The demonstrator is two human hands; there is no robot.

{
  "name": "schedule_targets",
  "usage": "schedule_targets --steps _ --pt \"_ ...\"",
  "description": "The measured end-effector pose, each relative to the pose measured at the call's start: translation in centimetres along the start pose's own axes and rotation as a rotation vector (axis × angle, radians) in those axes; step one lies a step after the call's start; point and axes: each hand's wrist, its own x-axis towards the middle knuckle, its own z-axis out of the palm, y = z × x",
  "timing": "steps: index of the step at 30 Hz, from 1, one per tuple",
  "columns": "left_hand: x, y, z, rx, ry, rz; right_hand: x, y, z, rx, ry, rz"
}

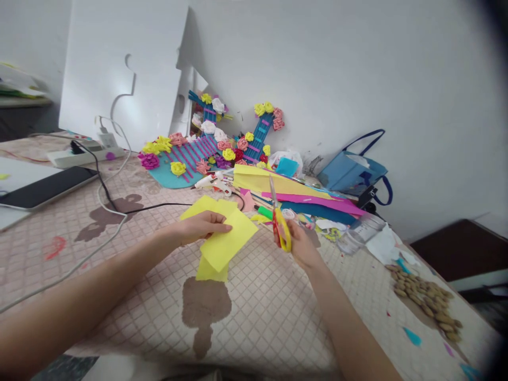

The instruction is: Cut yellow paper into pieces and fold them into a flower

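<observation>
Paper sheets (234,244), plain yellow, under and just beyond the left fingers (221,228), overlapping at different angles, with one corner pointing toward the right fingers (294,228) and a lower piece showing on the near side. Likely very light, limp enough to bend, easy to crease or tear, perhaps prone to sliding over one another. Best taken near an edge, in a light pinch, with the thumb on one face and the fingertips on the other. Pinching narrowly on the left, with the thumb laid over the upper sheet and the other digits bent close beside it, partly hidden. Gripping on the right, closed around the red-and-yellow handles of the scissors (284,238), with the blades pointing up and away past the fingers, apart from the paper. Cannot tell the blade gap from this angle. Probably stiff and heavier than the paper, best held by the handle loops. Beyond the right fingers, a green cylinder (265,212) and layered coloured sheets (257,182); beyond the left fingers, a white glue gun (214,182). Nearer than the left fingers, a dark stain (206,304) on the patterned surface (270,307).
</observation>
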Motion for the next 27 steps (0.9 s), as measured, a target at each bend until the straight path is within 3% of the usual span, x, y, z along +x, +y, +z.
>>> schedule_targets --steps 2,5,11,14,18,21,24,27 --pt "-0.1 -0.1 0.2 0.038 -0.039 0.005 -0.4 -0.8 0.9 0.253 -0.077 0.021" --pt "-0.1 -0.3 0.6 0.112 -0.098 0.01 -1.0 -1.4 2.6 0.394 -0.078 0.079" --pt "0.1 -0.8 1.2 0.208 -0.144 0.012 -1.4 -1.0 5.1 0.306 -0.059 0.125" --pt "0.0 -0.7 1.4 0.129 -0.133 0.037 -1.5 -1.0 5.4 0.284 -0.009 0.119" --pt "-0.4 0.0 1.1 0.003 -0.157 0.155 -1.5 -0.7 5.4 0.348 0.046 0.128" --pt "-0.5 0.2 0.7 0.106 -0.236 0.236 -1.6 -0.6 5.6 0.359 0.052 0.136" --pt "-0.1 -0.2 0.6 0.186 -0.279 0.201 -1.7 -0.7 5.9 0.347 0.036 0.127" --pt "0.5 -1.0 0.6 0.141 -0.225 0.123 -1.8 -1.0 6.1 0.321 0.021 0.117"
